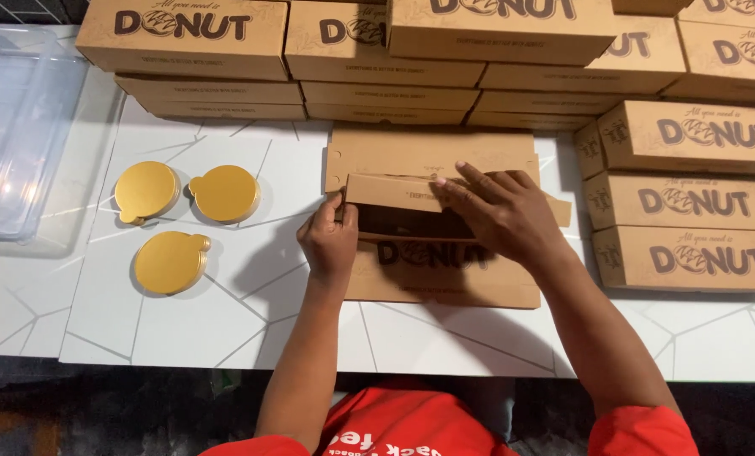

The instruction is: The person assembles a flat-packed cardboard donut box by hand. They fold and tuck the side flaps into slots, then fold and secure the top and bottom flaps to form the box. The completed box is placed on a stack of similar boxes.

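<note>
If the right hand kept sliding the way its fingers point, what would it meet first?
The right hand points up-left across the cardboard box's folded flap; past its edge it would probably reach the box's flat back panel, though depth is unclear.

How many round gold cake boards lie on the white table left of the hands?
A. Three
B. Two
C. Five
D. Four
A: three gold boards lie on the white table, left of the left hand.

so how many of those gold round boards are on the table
3. All lie left of the left hand: one gold round board at far left, one just right of it, one below them, nearer the person. None looks hidden.
</note>
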